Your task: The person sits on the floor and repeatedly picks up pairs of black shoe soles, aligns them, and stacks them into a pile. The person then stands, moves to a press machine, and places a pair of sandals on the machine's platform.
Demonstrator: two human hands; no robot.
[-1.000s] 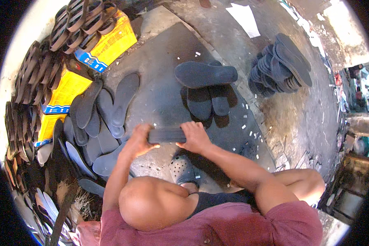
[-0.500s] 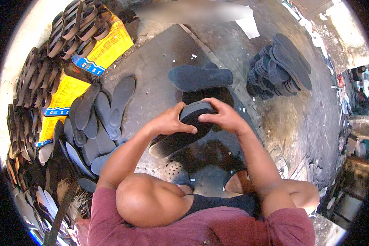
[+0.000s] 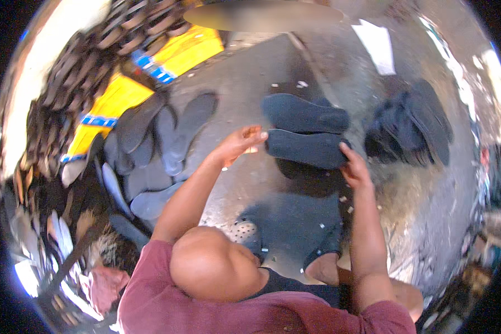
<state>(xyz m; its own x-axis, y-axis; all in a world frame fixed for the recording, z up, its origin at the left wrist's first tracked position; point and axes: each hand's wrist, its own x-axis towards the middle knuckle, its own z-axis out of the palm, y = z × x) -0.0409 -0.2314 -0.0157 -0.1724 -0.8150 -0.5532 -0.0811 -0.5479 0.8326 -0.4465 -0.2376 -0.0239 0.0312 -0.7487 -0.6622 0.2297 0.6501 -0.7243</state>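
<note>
A dark sole (image 3: 306, 149) lies flat or just above the dark patch of floor mat, in line with a second dark sole (image 3: 303, 113) right behind it. My right hand (image 3: 355, 167) grips its right end, thumb and fingers at the edge. At the other end, my left hand (image 3: 240, 146) is stretched out with fingers apart, its fingertips close to the sole's left tip; motion blur hides whether they touch it.
Several loose soles (image 3: 192, 125) lie to my left, beside yellow boxes (image 3: 186, 53) and piled dark sandal straps (image 3: 75, 72). A stack of dark soles (image 3: 406, 125) stands at the right. White paper (image 3: 374, 47) lies at the far right. My clog-shod foot (image 3: 245, 231) is near.
The sole, bent between both hands before, is now flat and farther away beside the other sole. My left hand has come off it or to its tip. The view has shifted left.
</note>
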